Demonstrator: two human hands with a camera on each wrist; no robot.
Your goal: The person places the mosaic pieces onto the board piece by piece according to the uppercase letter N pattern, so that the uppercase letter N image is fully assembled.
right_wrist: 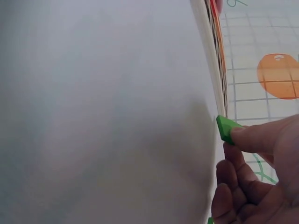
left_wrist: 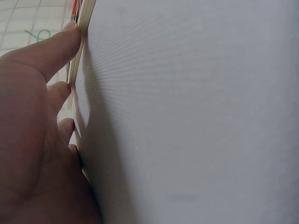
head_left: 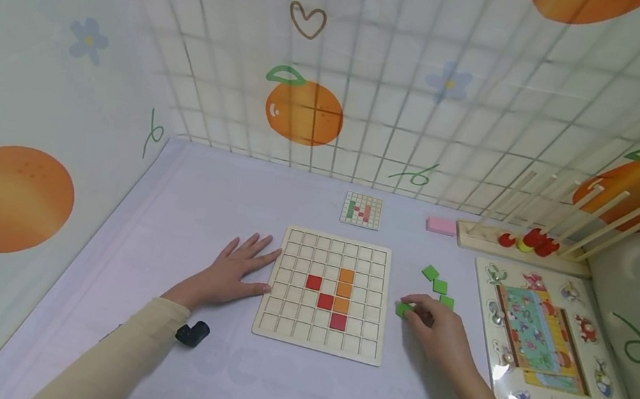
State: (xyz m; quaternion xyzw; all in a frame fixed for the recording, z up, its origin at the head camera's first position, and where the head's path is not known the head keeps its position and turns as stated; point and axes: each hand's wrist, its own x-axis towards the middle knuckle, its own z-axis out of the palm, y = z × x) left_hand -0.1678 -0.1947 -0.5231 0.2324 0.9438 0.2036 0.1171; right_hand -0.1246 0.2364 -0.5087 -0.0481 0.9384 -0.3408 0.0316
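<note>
A pale wooden grid board lies mid-table, with several red and orange square tiles set in its cells. My left hand is flat with fingers spread, thumb and index fingertip at the board's left edge; in the left wrist view the thumb touches that edge. Just right of the board my right hand pinches a green square tile between thumb and fingers. The right wrist view shows this green tile tilted in the pinch. More loose green tiles lie beyond the right hand.
Behind the board lies a small pattern card with coloured squares. A pink block sits beside a wooden peg rack carrying red and yellow beads. A sea-animal puzzle board occupies the right side. Fabric walls stand at the back and sides.
</note>
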